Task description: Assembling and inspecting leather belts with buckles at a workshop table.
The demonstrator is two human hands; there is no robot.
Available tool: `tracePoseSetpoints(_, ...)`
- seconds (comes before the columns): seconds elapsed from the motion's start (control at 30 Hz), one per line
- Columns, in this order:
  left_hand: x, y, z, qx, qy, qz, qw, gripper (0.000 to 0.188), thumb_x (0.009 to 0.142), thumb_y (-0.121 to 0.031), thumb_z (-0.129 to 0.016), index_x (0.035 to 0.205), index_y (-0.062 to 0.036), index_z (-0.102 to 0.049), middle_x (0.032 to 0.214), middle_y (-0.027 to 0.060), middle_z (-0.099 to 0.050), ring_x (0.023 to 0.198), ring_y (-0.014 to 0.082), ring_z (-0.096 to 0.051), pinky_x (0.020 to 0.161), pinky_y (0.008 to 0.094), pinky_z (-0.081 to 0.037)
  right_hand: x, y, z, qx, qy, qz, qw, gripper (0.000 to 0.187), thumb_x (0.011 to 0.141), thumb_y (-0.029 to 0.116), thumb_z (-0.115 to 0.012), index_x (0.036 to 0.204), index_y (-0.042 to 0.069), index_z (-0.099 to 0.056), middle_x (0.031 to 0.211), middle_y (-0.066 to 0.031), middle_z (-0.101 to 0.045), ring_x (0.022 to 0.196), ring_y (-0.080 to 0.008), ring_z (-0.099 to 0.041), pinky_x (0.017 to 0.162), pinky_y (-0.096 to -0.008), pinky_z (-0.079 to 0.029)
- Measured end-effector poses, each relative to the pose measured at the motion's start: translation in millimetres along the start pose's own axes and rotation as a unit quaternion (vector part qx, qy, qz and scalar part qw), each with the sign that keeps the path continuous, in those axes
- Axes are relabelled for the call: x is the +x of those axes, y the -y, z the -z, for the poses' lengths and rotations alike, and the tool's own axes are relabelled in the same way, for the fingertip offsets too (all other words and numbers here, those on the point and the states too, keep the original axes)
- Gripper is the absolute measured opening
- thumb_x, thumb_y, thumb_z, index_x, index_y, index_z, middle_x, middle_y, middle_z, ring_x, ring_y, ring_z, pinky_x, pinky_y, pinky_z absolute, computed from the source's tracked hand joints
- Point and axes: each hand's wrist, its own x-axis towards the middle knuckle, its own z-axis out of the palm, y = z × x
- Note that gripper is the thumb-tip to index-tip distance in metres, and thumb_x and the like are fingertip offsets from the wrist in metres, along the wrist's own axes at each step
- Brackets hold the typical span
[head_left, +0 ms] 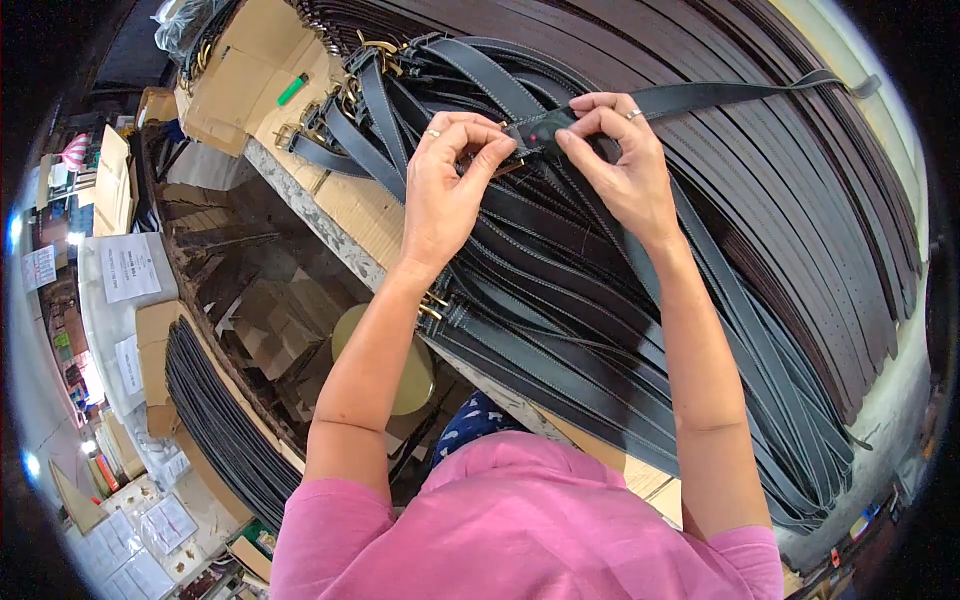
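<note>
My left hand [450, 185] is closed in a pinch, thumb against fingers, at the near end of a black leather belt [740, 95]. My right hand [630, 175] pinches the same belt a little to the right, its thumb and index finger meeting on it. The belt's free end stretches away to the upper right. Between my fingertips the strap looks dark with a small red spot, and its detail is too fine to make out. Below both hands spreads a pile of black belts [570, 290] with pale stitching. Several brass-coloured buckles [375, 55] show at the pile's left end.
Long dark brown leather strips [760, 190] lie side by side behind the pile. Cardboard [245, 75] with a green marker-like object [293, 90] covers the table's far left. A box of black strips [215, 410] stands at left. Below the table edge sits a round yellowish seat [410, 375].
</note>
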Motion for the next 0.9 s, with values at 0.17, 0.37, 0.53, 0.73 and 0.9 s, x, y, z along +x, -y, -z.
tracePoseSetpoints(0.17,-3,-1,2,0.0,-0.016,-0.025,1.0,0.014,0.089,-0.011,-0.071,0.09,0.0021,-0.068,0.1,0.0076,-0.063,0.081,0.0134,-0.058,0.072,0.0266,-0.049,-7,3,0,0.007,0.045,0.012,0.999,0.017,0.082,0.017,-0.075,0.084,0.002,-0.067,0.118,-0.0142,-0.06,0.111,-0.0283,-0.058,0.095,-0.0374,-0.046)
tracePoseSetpoints(0.37,-3,-10,1,0.035,0.002,-0.001,0.999,0.015,0.092,-0.012,-0.069,0.093,0.0022,-0.069,0.107,0.0065,-0.061,0.094,0.0118,-0.061,0.084,0.0258,-0.05,-8,3,0,-0.005,0.045,0.016,0.999,0.017,0.082,0.016,-0.075,0.083,0.001,-0.067,0.118,-0.0151,-0.06,0.111,-0.0295,-0.058,0.095,-0.0379,-0.046)
tracePoseSetpoints(0.53,-2,-9,-1,0.019,-0.013,-0.018,1.0,0.013,0.091,-0.011,-0.07,0.091,0.0019,-0.068,0.103,0.0075,-0.062,0.088,0.0131,-0.061,0.079,0.0266,-0.051,-9,2,-1,-0.018,0.045,0.023,0.999,0.017,0.081,0.016,-0.075,0.084,0.001,-0.067,0.12,-0.0154,-0.059,0.112,-0.0299,-0.057,0.095,-0.038,-0.046)
tracePoseSetpoints(0.73,-6,-25,-1,0.139,0.012,-0.085,0.987,0.019,0.076,-0.012,-0.08,0.087,-0.0002,-0.069,0.103,0.0108,-0.063,0.096,0.0243,-0.063,0.084,0.0336,-0.05,-5,-6,9,0.032,-0.005,0.011,0.999,0.014,0.083,0.013,-0.074,0.084,0.0,-0.067,0.11,-0.0137,-0.065,0.104,-0.0251,-0.063,0.092,-0.0341,-0.047)
tracePoseSetpoints(0.9,-14,-27,-31,0.205,-0.022,-0.111,0.972,0.027,0.066,-0.019,-0.088,0.083,-0.005,-0.073,0.111,0.0135,-0.058,0.102,0.0258,-0.059,0.091,0.0369,-0.046,-5,-17,18,0.059,-0.011,-0.008,0.998,0.014,0.084,0.012,-0.074,0.085,0.001,-0.067,0.108,-0.0129,-0.067,0.102,-0.0244,-0.064,0.092,-0.0341,-0.047)
